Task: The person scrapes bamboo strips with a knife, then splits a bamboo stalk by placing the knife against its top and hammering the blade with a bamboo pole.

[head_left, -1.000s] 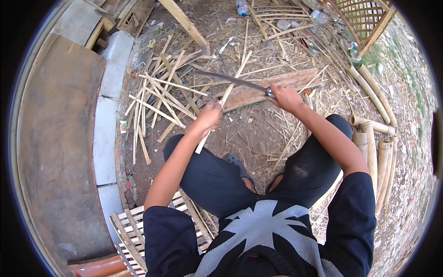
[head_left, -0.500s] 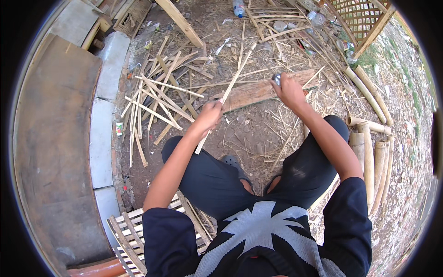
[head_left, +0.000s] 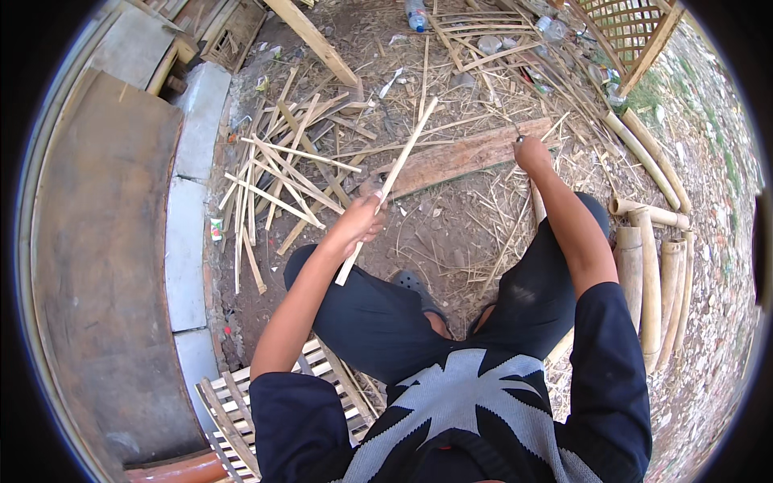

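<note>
My left hand (head_left: 361, 222) is closed round a long pale bamboo strip (head_left: 409, 153), which slants from above my left knee up toward the far side. Out to the right, my right hand (head_left: 532, 154) grips a small tool (head_left: 519, 138) with a thin dark tip; the fist hides most of it, and its exact kind does not show. Beneath and between both hands, a flat wooden board (head_left: 451, 161) lies on the ground, its right end by my right hand. The strip crosses above the board's left end.
A loose pile of bamboo strips (head_left: 282, 173) lies left of the board. Bamboo poles (head_left: 654, 282) stand and lie at the right. A wooden post (head_left: 314, 42) slants in at the far side, near a plastic bottle (head_left: 415, 16). Concrete blocks (head_left: 187, 253) line the left.
My right hand has moved right, away from the strip, and turned so less of the tool shows. My left hand has shifted slightly nearer to me, still holding the strip.
</note>
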Motion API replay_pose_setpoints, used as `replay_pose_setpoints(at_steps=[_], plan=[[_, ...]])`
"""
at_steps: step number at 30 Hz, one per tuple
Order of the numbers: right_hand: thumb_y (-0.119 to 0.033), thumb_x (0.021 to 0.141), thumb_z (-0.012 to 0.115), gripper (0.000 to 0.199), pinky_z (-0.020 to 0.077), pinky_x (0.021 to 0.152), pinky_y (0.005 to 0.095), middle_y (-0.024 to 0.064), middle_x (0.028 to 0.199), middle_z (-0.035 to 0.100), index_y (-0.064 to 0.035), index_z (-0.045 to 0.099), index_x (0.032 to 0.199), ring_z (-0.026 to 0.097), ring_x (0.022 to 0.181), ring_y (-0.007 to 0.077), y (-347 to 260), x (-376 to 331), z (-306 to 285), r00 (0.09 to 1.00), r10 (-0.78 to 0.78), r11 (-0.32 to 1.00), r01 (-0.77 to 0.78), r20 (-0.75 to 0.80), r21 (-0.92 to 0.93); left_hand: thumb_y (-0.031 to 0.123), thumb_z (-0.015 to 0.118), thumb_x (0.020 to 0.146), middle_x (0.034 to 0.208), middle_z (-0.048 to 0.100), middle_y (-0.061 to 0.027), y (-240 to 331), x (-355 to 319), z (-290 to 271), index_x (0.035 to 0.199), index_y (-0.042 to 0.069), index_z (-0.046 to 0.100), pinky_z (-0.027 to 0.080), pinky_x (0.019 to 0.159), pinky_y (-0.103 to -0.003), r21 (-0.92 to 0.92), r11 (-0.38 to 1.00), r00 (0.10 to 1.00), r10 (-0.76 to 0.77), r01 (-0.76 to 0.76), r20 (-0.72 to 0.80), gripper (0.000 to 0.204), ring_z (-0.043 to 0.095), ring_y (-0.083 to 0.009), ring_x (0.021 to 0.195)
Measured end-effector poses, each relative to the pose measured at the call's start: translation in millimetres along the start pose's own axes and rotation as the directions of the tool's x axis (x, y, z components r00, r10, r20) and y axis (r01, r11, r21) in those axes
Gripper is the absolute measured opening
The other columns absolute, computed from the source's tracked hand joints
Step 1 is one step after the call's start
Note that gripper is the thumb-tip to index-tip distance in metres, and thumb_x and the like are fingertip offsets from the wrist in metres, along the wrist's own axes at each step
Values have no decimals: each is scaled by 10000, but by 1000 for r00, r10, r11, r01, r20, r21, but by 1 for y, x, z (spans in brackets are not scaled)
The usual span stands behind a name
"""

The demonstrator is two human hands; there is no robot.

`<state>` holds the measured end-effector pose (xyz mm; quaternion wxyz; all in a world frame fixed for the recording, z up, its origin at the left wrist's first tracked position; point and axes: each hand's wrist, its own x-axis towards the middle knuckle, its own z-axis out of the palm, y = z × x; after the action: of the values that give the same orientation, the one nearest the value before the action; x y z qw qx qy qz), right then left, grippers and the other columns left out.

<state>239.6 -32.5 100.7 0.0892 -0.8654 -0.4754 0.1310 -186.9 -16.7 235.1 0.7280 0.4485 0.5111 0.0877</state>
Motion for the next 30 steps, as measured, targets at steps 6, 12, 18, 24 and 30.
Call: replay_pose_setpoints(at_steps=[6,12,18,24,30], plan=[[-446,945,572,551,537,752,515,332,904,672,94,680,907,675,867,459,-42,-29,-18,985,89,971,-52,-148,234,325,396,1066,603,316,87,-11,21,12,1023,60,480,213,387,-202,-15,964,959,-260,264,116,282,293,-25,474],[-426,955,590,477,521,597,521,282,752,659,49,610,914,648,685,478,-80,-96,4,948,-149,887,253,-280,386,300,406,1062,601,328,91,-25,55,22,1007,68,463,237,404,-214,22,912,901,-409,410,142,245,302,-21,473],[-438,962,566,489,500,731,572,318,888,658,17,489,1123,647,856,501,-61,-170,127,991,130,876,-127,26,465,285,360,1071,604,303,88,-23,65,33,1032,63,439,223,366,-202,-33,886,883,-457,462,111,239,280,-18,454],[-412,955,570,511,496,860,544,341,1078,628,40,460,1168,625,999,494,-10,-232,206,912,321,822,-403,256,404,260,334,1081,600,308,89,-32,43,43,1040,65,445,229,356,-192,-151,834,833,-479,530,276,228,284,-6,450],[-455,945,564,580,475,882,572,347,1046,635,56,454,1195,614,1002,513,-3,-245,195,907,315,812,-410,279,416,242,316,1082,570,295,104,-23,-17,40,996,80,445,229,326,-164,-193,855,861,-420,481,287,224,277,16,422]])
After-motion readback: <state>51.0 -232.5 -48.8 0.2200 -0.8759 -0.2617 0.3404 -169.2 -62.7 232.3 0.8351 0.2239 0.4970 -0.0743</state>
